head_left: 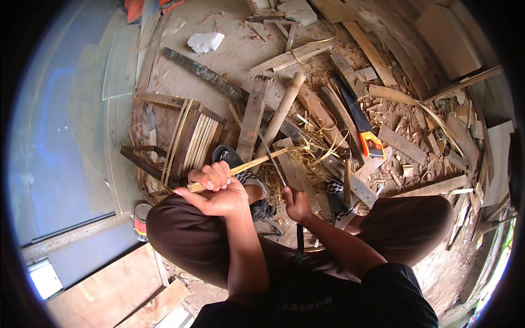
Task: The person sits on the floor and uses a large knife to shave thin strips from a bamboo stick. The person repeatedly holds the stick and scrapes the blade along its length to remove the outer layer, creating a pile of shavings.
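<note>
Pale yellow strip (252, 164), bamboo-like, lies aslant above the floor (235, 61), between the person's knees; its far end is frayed and thin, its near end sticks out at the heel of the left hand (217, 188). Left hand grasps the strip, fingers curled over it. Right hand (298, 205) is clenched on the grip of a knife (278, 171); narrow blade points up and away, crossing the strip beyond the left hand. Cannot tell whether the edge bites into it.

Curled shavings (319, 156) lie heaped near the strip's far end. Just above, a round pole (280, 116) lies aslant beside a flat plank (254, 116). A dark frame with pale slats (199, 143) stands left of the feet, toward the floor's left edge.

To the right, a saw (355, 113), black blade, orange handle nearest the person, lies among offcuts and chips. White lump (205, 42) toward the floor's far edge. Boards (448, 49) are massed along the right edge. A can (140, 221), red and yellow banded, sits beside the left knee. Brown trousers (183, 235); checkered shoes, partly hidden.
</note>
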`<state>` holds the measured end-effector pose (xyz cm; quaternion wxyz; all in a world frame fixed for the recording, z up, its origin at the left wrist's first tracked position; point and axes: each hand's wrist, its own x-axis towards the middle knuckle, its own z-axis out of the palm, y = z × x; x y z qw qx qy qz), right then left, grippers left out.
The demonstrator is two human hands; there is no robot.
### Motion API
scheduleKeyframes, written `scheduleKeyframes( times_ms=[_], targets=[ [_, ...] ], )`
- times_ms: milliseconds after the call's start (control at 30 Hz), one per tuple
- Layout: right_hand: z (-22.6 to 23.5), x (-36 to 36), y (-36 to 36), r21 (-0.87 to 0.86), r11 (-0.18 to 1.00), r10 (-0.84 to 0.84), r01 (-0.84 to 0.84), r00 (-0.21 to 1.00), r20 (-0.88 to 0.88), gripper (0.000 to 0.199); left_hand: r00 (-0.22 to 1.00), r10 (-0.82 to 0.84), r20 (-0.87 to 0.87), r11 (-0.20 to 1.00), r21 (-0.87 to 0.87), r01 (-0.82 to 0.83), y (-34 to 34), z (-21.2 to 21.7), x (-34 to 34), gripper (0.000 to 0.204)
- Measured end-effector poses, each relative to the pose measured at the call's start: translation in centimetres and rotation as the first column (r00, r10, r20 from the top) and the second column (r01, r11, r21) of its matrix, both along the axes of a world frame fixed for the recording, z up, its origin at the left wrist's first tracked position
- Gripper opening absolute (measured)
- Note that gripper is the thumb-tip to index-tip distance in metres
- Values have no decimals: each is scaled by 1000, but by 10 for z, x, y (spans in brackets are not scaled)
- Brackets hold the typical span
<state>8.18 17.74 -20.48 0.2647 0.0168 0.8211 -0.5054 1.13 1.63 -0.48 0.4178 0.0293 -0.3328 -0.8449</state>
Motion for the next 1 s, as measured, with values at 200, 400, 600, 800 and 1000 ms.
scheduleKeyframes(
  times_ms=[200, 400, 600, 800, 1000],
  targets=[
    [-47, -7, 30, 278, 960, -52, -15, 971, 231, 58, 998, 33, 45, 999, 5, -34, 0, 6, 2, 62],
    [4, -28, 24, -5, 938, -304, 346, 831, 466, 73, 987, 76, -144, 977, -187, -103, -12, 96, 25, 60],
    [157, -93, 71, -281, 774, -520, 567, 823, 230, 53, 941, -26, -339, 975, -214, -50, -67, 220, 2, 48],
    [294, -137, 142, -530, 737, -575, 418, 801, -168, 25, 994, 48, -100, 999, 4, -48, -110, 209, -96, 53],
    [312, -125, 168, -624, 546, -763, 559, 640, -94, 23, 981, -130, -142, 924, 342, 172, -153, 137, -136, 58]
  ],
)
